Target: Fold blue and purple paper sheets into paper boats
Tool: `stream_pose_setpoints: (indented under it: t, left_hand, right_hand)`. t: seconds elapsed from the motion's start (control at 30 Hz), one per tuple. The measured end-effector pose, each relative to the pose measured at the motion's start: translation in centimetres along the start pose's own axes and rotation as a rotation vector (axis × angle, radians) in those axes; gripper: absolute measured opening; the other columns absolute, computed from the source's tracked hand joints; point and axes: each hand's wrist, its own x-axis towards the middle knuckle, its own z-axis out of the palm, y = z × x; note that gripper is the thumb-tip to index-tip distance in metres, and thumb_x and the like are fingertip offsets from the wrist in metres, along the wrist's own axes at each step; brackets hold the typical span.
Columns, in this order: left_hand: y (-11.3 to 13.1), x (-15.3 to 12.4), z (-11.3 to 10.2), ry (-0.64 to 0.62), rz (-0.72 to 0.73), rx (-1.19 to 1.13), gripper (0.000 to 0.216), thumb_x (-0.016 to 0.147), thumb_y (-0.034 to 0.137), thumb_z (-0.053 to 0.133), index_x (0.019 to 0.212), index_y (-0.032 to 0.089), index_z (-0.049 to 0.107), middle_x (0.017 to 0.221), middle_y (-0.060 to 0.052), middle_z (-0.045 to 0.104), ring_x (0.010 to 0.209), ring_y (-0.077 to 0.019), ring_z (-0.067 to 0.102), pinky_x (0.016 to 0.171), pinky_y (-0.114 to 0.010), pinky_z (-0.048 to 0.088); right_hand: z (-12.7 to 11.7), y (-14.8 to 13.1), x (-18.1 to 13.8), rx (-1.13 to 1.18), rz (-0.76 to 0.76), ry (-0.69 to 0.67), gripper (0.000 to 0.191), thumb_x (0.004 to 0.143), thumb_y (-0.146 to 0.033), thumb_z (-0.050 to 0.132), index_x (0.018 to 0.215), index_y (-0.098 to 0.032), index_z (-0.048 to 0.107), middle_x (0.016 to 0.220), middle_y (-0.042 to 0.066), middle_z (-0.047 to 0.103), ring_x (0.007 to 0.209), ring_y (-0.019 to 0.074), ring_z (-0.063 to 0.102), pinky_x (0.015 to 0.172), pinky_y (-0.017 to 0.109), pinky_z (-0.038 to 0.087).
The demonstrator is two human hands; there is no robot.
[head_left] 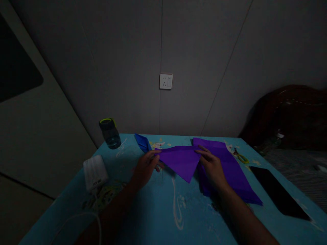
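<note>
A purple paper folded into a downward-pointing triangle lies on the light-blue table. My left hand pinches its left corner. My right hand presses its right corner, fingers flat. Under and to the right of my right hand lies a stack of flat purple paper sheets. A small blue folded paper piece sits just behind my left hand, near the table's back edge.
A clear jar with a green-rimmed dark lid stands at the back left. A white power bank with a cable lies at the left. Green-handled scissors and a black phone lie at the right. A wall socket faces me.
</note>
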Motion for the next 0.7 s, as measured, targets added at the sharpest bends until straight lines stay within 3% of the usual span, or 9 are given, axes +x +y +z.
stream_pose_setpoints:
  t: [0.17, 0.27, 0.37, 0.5, 0.63, 0.7]
  left_hand:
    - [-0.4, 0.0, -0.2, 0.043, 0.003, 0.049, 0.027, 0.086, 0.036, 0.060, 0.105, 0.017, 0.062, 0.067, 0.001, 0.071, 0.061, -0.0154, 0.067, 0.062, -0.025, 0.052]
    - [-0.5, 0.2, -0.3, 0.082, 0.013, 0.110, 0.023, 0.085, 0.034, 0.061, 0.100, 0.017, 0.064, 0.065, 0.003, 0.067, 0.064, -0.0148, 0.065, 0.063, -0.024, 0.050]
    - [-0.5, 0.3, -0.4, 0.102, 0.019, 0.132, 0.025, 0.084, 0.034, 0.062, 0.103, 0.018, 0.063, 0.067, 0.003, 0.066, 0.065, -0.0136, 0.063, 0.062, -0.023, 0.047]
    - [-0.1, 0.2, -0.2, 0.121, 0.017, 0.104, 0.052, 0.083, 0.034, 0.064, 0.130, 0.017, 0.050, 0.063, 0.005, 0.065, 0.062, -0.0137, 0.061, 0.063, -0.024, 0.047]
    - [0.2, 0.2, -0.2, 0.152, 0.009, 0.020, 0.082, 0.081, 0.035, 0.065, 0.148, 0.014, 0.024, 0.058, 0.007, 0.063, 0.056, -0.0133, 0.059, 0.061, -0.024, 0.047]
    - [0.2, 0.4, -0.3, 0.150, -0.006, 0.017, 0.081, 0.080, 0.036, 0.066, 0.147, 0.011, 0.028, 0.057, 0.006, 0.064, 0.056, -0.0134, 0.059, 0.061, -0.024, 0.047]
  right_hand:
    - [0.3, 0.2, -0.1, 0.180, 0.190, -0.038, 0.031, 0.071, -0.033, 0.074, 0.100, -0.021, 0.076, 0.094, 0.006, 0.076, 0.083, 0.0217, 0.068, 0.076, 0.033, 0.052]
    - [0.3, 0.1, -0.3, 0.241, 0.204, -0.061, 0.034, 0.071, -0.030, 0.072, 0.103, -0.019, 0.076, 0.072, 0.001, 0.071, 0.063, 0.0156, 0.062, 0.064, 0.028, 0.049]
    - [0.3, 0.0, -0.3, 0.266, 0.193, -0.081, 0.032, 0.074, -0.033, 0.071, 0.101, -0.018, 0.076, 0.070, 0.000, 0.067, 0.062, 0.0140, 0.060, 0.063, 0.027, 0.049]
    - [0.5, -0.7, -0.3, 0.219, 0.153, -0.082, 0.041, 0.075, -0.038, 0.075, 0.110, -0.017, 0.071, 0.068, -0.002, 0.064, 0.059, 0.0129, 0.057, 0.059, 0.027, 0.047]
    - [0.6, -1.7, -0.5, 0.223, 0.147, -0.091, 0.073, 0.075, -0.036, 0.075, 0.140, -0.020, 0.046, 0.058, -0.008, 0.056, 0.052, 0.0117, 0.055, 0.054, 0.023, 0.042]
    - [0.6, -2.0, -0.6, 0.227, 0.190, -0.102, 0.077, 0.074, -0.035, 0.076, 0.142, -0.018, 0.042, 0.055, -0.009, 0.056, 0.050, 0.0110, 0.054, 0.051, 0.022, 0.040]
